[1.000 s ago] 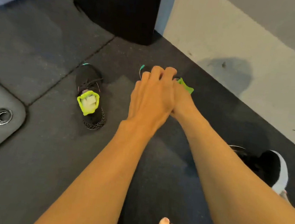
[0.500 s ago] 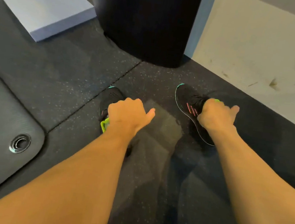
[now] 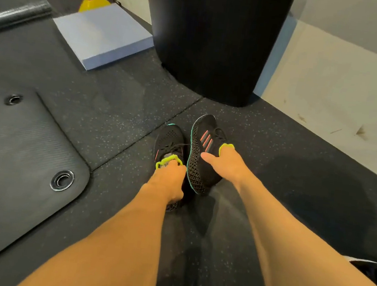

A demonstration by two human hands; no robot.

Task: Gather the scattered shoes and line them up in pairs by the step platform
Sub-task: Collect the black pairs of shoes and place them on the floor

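Note:
Two black trainers with neon-yellow collars and teal sole edges are side by side in the middle of the rubber floor. My left hand (image 3: 171, 180) grips the left trainer (image 3: 170, 140) at its collar, fingers tucked inside the opening. My right hand (image 3: 225, 162) holds the right trainer (image 3: 203, 142) by its collar, fingers inside, thumb along the side. That right trainer is tilted onto its side, lattice sole facing left and close against the other shoe. A pale blue flat platform (image 3: 103, 35) lies on the floor at the upper left.
A big black cylinder (image 3: 214, 40) stands just beyond the shoes. A grey mat with metal eyelets (image 3: 18, 147) covers the left. A yellow cone (image 3: 92, 2) sits behind the platform. Another black shoe (image 3: 372, 269) peeks in at the right edge. Pale floor lies at the right.
Each hand took hold of one trainer, and the two shoes have come together from well apart to side by side. The view has risen toward the platform.

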